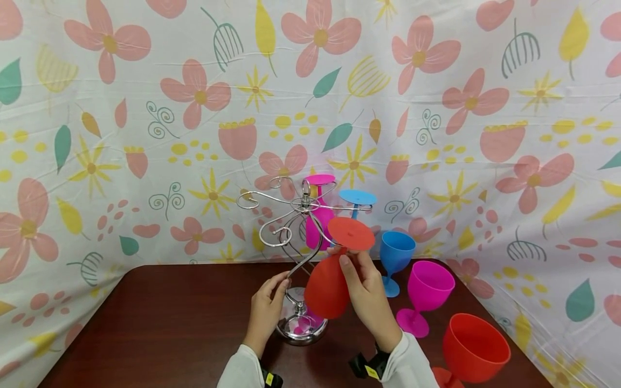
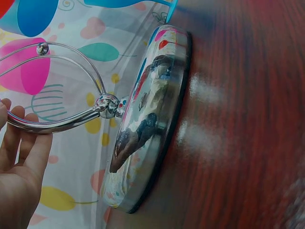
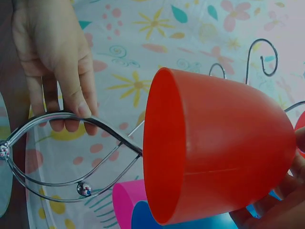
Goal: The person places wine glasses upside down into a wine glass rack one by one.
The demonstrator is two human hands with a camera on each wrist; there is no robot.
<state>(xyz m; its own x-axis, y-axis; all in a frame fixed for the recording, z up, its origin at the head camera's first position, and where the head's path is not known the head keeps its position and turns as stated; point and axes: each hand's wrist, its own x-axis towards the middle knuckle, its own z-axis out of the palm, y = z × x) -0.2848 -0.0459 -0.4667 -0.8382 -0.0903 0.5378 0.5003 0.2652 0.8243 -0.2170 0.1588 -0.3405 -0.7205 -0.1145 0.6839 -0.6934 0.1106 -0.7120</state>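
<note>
A chrome wine glass rack (image 1: 302,335) with curled arms stands on the table. My left hand (image 1: 266,308) grips one of its curved rods, seen close in the left wrist view as a shiny bent rod (image 2: 59,125). My right hand (image 1: 372,295) holds an upside-down red goblet (image 1: 328,290) near its stem, just under the foot, at the right front of the rack. In the right wrist view the goblet's bowl (image 3: 228,148) hides part of the rack. A pink goblet (image 1: 318,229) and a blue goblet (image 1: 358,197) hang inverted from the rack behind it.
On the table's right side stand a blue goblet (image 1: 398,250), a pink goblet (image 1: 430,285) and a red goblet (image 1: 476,347), all upright. The dark wooden table (image 1: 160,323) meets a flowered cloth (image 1: 194,161) at its back edge.
</note>
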